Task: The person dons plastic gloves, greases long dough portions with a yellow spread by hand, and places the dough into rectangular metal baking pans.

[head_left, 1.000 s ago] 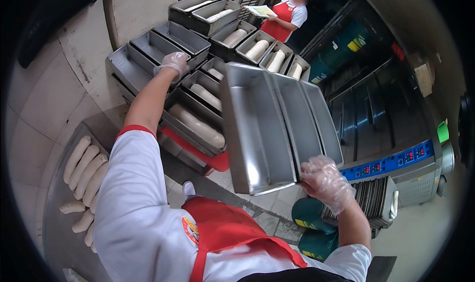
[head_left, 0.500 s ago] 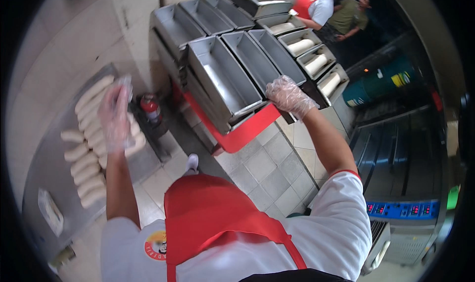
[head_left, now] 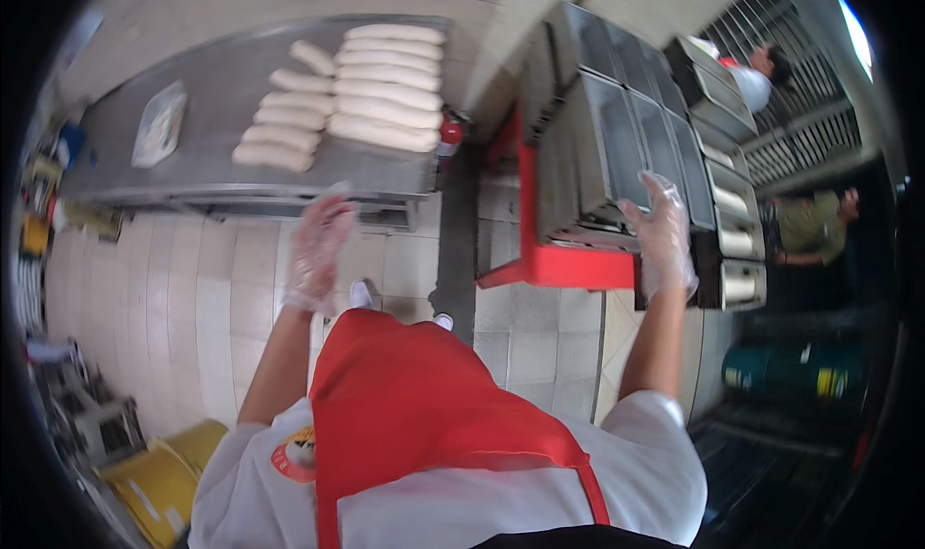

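My left hand (head_left: 323,250), in a clear plastic glove, is raised with its fingers apart and holds nothing. It hovers short of the front edge of a steel table (head_left: 222,171). Long pale dough rolls (head_left: 390,98) lie there in a row, with shorter dough rolls (head_left: 279,136) beside them. My right hand (head_left: 665,231), gloved too, is empty, its thumb spread from the fingers. Close by it are metal loaf pans (head_left: 614,134), grouped and stacked, with bare insides. Whether the fingers touch a pan rim I cannot tell. A red stand (head_left: 583,267) is under the pans.
More pans holding dough (head_left: 737,244) line the right. A red fire extinguisher (head_left: 450,133) stands between table and pans. A clear plastic bag (head_left: 160,127) lies on the table. Two people (head_left: 756,79) are at the far right. A green cylinder (head_left: 795,368) and yellow bin (head_left: 159,482) flank me.
My view has turned left, bringing the table to the front. My right hand has opened and come off the pan's near end. My left hand is no longer in front of the dough rolls.
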`<state>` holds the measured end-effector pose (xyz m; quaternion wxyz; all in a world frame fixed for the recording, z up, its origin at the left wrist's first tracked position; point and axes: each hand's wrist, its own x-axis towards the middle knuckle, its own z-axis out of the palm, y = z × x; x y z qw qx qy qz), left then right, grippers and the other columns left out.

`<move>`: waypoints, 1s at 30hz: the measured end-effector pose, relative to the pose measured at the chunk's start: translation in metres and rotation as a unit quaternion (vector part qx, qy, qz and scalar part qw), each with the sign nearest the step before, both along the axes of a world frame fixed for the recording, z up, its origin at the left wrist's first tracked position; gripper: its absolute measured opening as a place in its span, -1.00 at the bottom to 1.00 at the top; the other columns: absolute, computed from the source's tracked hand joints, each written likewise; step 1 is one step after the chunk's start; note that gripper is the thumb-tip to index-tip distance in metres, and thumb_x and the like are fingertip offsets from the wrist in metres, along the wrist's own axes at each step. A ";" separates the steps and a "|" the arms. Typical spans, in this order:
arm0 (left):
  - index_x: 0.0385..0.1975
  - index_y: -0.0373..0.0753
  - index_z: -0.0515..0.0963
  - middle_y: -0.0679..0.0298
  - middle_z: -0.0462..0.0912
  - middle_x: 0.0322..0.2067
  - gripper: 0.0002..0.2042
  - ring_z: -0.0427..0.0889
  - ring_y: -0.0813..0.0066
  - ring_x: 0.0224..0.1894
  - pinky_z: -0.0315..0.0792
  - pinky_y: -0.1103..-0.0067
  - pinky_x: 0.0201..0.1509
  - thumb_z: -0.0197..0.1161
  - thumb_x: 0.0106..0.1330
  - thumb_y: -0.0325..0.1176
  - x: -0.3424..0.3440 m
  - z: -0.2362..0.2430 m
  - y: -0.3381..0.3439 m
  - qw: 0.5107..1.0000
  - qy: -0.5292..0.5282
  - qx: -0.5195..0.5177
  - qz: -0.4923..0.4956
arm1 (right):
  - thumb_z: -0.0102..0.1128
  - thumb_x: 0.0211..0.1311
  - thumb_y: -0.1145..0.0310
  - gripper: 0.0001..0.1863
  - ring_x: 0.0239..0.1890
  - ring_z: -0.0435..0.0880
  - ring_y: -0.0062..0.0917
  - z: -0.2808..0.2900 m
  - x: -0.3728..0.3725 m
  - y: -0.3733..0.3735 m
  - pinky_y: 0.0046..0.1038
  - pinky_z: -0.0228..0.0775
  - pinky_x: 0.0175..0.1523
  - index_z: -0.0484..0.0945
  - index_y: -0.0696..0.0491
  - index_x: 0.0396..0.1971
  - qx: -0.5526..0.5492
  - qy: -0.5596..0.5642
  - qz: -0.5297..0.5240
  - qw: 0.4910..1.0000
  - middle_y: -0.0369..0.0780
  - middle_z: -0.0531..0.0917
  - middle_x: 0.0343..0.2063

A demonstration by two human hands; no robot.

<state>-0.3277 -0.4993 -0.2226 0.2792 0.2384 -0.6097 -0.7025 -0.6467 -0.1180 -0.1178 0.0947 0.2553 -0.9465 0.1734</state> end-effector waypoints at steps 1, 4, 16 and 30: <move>0.29 -0.26 0.47 0.24 0.63 0.12 -0.56 0.58 0.42 0.20 0.51 0.41 0.30 0.34 0.49 -0.29 0.005 0.002 0.004 0.999 -0.023 0.007 -0.046 | 0.55 0.17 0.33 -0.21 0.34 0.52 -0.13 -0.010 0.037 -0.044 -0.10 0.47 0.35 0.42 0.10 0.41 -0.388 -0.195 0.084 0.897 -0.03 0.48 0.36; 0.32 -0.24 0.45 0.23 0.62 0.09 -0.54 0.59 0.42 0.18 0.50 0.42 0.33 0.31 0.50 -0.23 0.017 0.018 0.017 0.973 -0.012 -0.008 -0.229 | 0.40 0.28 -0.08 0.08 0.37 0.44 -0.04 -0.002 0.151 -0.197 0.04 0.54 0.27 -0.07 -0.06 0.62 -0.648 -0.407 0.203 0.610 -0.08 -0.02 0.60; -0.28 -0.35 0.58 -0.07 0.63 -0.40 -0.71 0.59 -0.01 -0.34 0.49 0.26 -0.11 0.08 0.52 -0.23 0.173 -0.046 -0.194 0.919 -0.168 -0.312 -0.172 | 0.04 0.58 -0.07 -0.28 0.27 0.56 -0.06 -0.118 0.334 -0.589 -0.10 0.47 0.39 0.26 0.24 0.40 -0.598 -0.706 0.080 0.372 0.11 0.43 0.31; -0.08 -0.38 0.58 0.22 0.66 -0.28 -0.55 0.60 0.50 -0.25 0.51 0.50 -0.08 0.21 0.54 0.02 0.224 -0.118 -0.564 0.952 -0.070 0.151 0.258 | 0.08 0.42 0.24 -0.48 0.29 0.53 -0.08 -0.145 0.350 -1.069 -0.13 0.31 0.43 0.51 0.03 0.34 -0.020 -0.071 0.536 0.841 -0.07 0.58 0.29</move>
